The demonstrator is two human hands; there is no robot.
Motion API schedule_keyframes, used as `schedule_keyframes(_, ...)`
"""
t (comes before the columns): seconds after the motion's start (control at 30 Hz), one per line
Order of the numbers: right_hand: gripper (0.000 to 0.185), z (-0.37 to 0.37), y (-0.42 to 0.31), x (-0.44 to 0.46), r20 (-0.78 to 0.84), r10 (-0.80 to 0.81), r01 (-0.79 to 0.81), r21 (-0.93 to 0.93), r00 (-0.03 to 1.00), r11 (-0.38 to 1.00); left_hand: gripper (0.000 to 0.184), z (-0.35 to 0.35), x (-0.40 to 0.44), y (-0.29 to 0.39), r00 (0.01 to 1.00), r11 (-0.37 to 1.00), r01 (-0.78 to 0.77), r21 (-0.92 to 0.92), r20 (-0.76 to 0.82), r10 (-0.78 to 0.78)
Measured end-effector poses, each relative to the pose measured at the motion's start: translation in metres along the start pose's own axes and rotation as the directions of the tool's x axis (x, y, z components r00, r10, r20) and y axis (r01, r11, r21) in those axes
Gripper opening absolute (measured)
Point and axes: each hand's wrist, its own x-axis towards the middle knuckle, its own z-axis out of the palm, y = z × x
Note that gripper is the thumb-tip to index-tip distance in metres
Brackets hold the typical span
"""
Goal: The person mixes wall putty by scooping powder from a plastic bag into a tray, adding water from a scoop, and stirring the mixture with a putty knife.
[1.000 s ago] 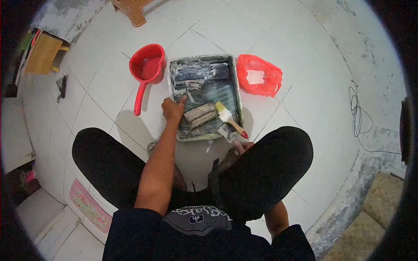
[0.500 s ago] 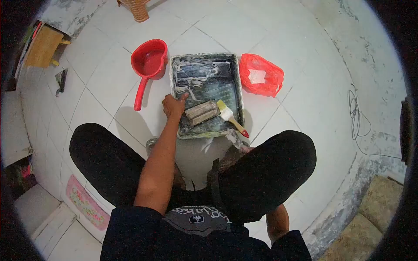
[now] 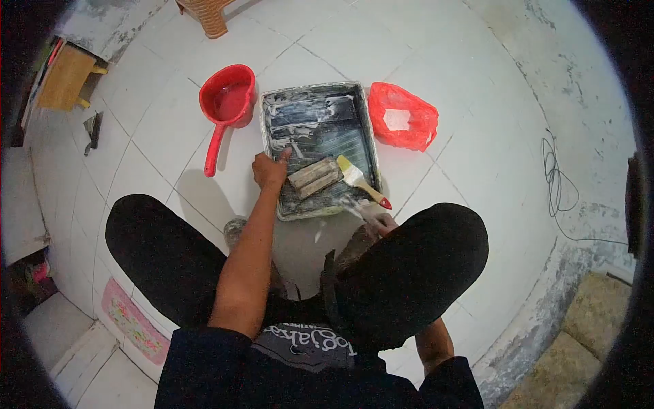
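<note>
My left hand (image 3: 270, 170) is closed on the left rim of a black, white-smeared paint tray (image 3: 372, 129), thumb over the edge. Partly hidden behind my right knee, my right hand (image 3: 385, 223) is closed at the tray's lower right corner. From its fingers a pale, blurred thing (image 3: 360, 207) reaches toward the tray's front rim; I cannot make out its kind. Inside the tray rests a worn grey block-like tool (image 3: 315, 178). Beside it, a paintbrush (image 3: 354, 177) with yellow bristles lies across the right side, its red-tipped handle past the rim.
Left of the tray stands a red dipper (image 3: 229, 102) holding some liquid. A red plastic bag (image 3: 405, 119) with a white label lies to its right. A thin cable (image 3: 560, 187) runs along the right wall. A small dark object (image 3: 92, 133) lies far left.
My right hand has come further out from behind the knee, and the pale thing has shifted with it. The tray has turned slightly in view. My left hand stays on the rim.
</note>
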Motion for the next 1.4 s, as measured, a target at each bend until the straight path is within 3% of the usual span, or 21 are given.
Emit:
schedule_keyframes(0.07, 0.047, 0.006, -0.012, -0.009, -0.003, 0.019, -0.019, 0.016, 1.000, 1.000, 0.076, -0.007, -0.005, 0.006, 1.000, 1.000, 0.005, -0.014, 0.010, -0.005)
schedule_keyframes(0.13, 0.058, 0.030, -0.059, -0.045, -0.214, -0.016, -0.019, -0.161, 0.977, 0.987, 0.075, -0.006, -0.009, 0.007, 1.000, 0.999, 0.016, -0.028, 0.023, -0.016)
schedule_keyframes(0.17, 0.058, 0.029, -0.045, -0.042, -0.215, -0.011, -0.025, -0.161, 0.977, 0.987, 0.076, -0.003, -0.008, 0.005, 0.999, 1.000, 0.020, -0.013, 0.025, -0.020)
schedule_keyframes(0.2, 0.059, 0.027, -0.022, -0.036, -0.153, -0.290, 0.197, -0.444, 0.945, 0.874, 0.077, 0.000, -0.005, 0.005, 0.999, 1.000, 0.024, 0.001, 0.024, -0.024)
schedule_keyframes(0.23, 0.060, 0.027, -0.013, -0.036, -0.009, -0.522, 0.382, -0.670, 0.853, 0.636, 0.077, 0.003, -0.002, 0.004, 0.999, 1.000, 0.028, 0.002, 0.027, -0.028)
schedule_keyframes(0.43, 0.060, 0.000, 0.011, -0.066, 0.003, -0.469, 0.362, -0.642, 0.883, 0.676, 0.080, 0.011, 0.000, -0.003, 0.999, 1.000, 0.019, -0.008, -0.035, -0.019)
schedule_keyframes(0.47, 0.060, -0.048, 0.085, -0.148, 0.003, -0.459, 0.355, -0.638, 0.888, 0.683, 0.082, 0.008, 0.000, -0.001, 0.999, 0.999, 0.036, 0.014, 0.004, -0.036)
schedule_keyframes(0.6, 0.061, -0.037, 0.069, -0.143, 0.007, -0.438, 0.344, -0.629, 0.899, 0.697, 0.085, 0.001, 0.001, 0.000, 0.990, 0.996, 0.080, -0.040, 0.123, -0.074)
schedule_keyframes(0.7, 0.061, -0.033, 0.067, -0.152, 0.022, -0.420, 0.344, -0.614, 0.907, 0.711, 0.082, 0.007, -0.004, -0.001, 0.998, 0.999, 0.050, -0.021, 0.031, -0.049)
schedule_keyframes(0.77, 0.061, -0.029, 0.063, -0.150, 0.018, -0.406, 0.336, -0.595, 0.914, 0.730, 0.083, 0.012, -0.003, -0.005, 0.998, 0.998, 0.053, -0.027, 0.015, -0.053)
schedule_keyframes(0.8, 0.061, 0.014, -0.038, -0.056, 0.011, -0.400, 0.330, -0.585, 0.917, 0.741, 0.083, 0.014, -0.004, -0.005, 0.998, 0.998, 0.056, -0.034, 0.001, -0.056)
schedule_keyframes(0.97, 0.062, 0.022, -0.049, -0.041, 0.004, -0.383, 0.322, -0.550, 0.924, 0.771, 0.080, 0.000, -0.008, 0.005, 0.992, 0.993, 0.105, -0.050, 0.073, -0.101)
schedule_keyframes(1.0, 0.045, 0.026, -0.032, -0.023, -0.021, -0.428, 0.359, -0.506, 0.904, 0.784, 0.079, 0.002, -0.006, 0.003, 0.992, 0.992, 0.104, -0.073, 0.086, -0.097)
schedule_keyframes(1.07, 0.054, 0.030, -0.023, -0.012, -0.043, -0.467, 0.397, -0.461, 0.883, 0.793, 0.078, 0.004, -0.005, 0.003, 0.994, 0.992, 0.100, -0.078, 0.054, -0.096)
schedule_keyframes(1.1, 0.042, 0.032, -0.032, -0.021, -0.003, -0.615, 0.455, -0.670, 0.789, 0.586, 0.077, 0.006, -0.006, 0.000, 0.995, 0.992, 0.099, -0.082, 0.025, -0.097)
schedule_keyframes(1.13, 0.058, 0.034, -0.034, -0.029, 0.073, -0.730, 0.451, -0.827, 0.679, 0.336, 0.077, 0.006, -0.008, -0.003, 0.995, 0.992, 0.101, -0.075, 0.031, -0.099)
schedule_keyframes(1.17, 0.058, 0.035, -0.037, -0.036, 0.069, -0.729, 0.448, -0.827, 0.681, 0.340, 0.078, 0.005, -0.008, -0.003, 0.996, 0.994, 0.079, -0.072, 0.044, -0.076)
schedule_keyframes(1.23, 0.050, 0.035, -0.040, -0.044, -0.119, -0.260, 0.157, -0.543, 0.958, 0.825, 0.080, 0.005, -0.004, 0.000, 0.997, 0.996, 0.055, -0.073, 0.053, -0.051)
schedule_keyframes(1.27, 0.050, 0.031, -0.041, -0.050, -0.117, -0.262, 0.159, -0.545, 0.958, 0.823, 0.078, 0.006, -0.002, 0.000, 0.996, 0.994, 0.087, -0.069, 0.037, -0.084)
schedule_keyframes(1.33, 0.035, 0.020, -0.038, -0.067, 0.080, -0.421, 0.369, -0.643, 0.904, 0.671, 0.076, 0.007, -0.005, -0.002, 0.992, 0.990, 0.124, -0.062, 0.030, -0.122)
schedule_keyframes(1.4, 0.034, 0.028, -0.049, -0.065, 0.065, -0.413, 0.367, -0.597, 0.908, 0.713, 0.076, 0.005, -0.004, 0.000, 0.989, 0.986, 0.144, -0.079, 0.040, -0.141)
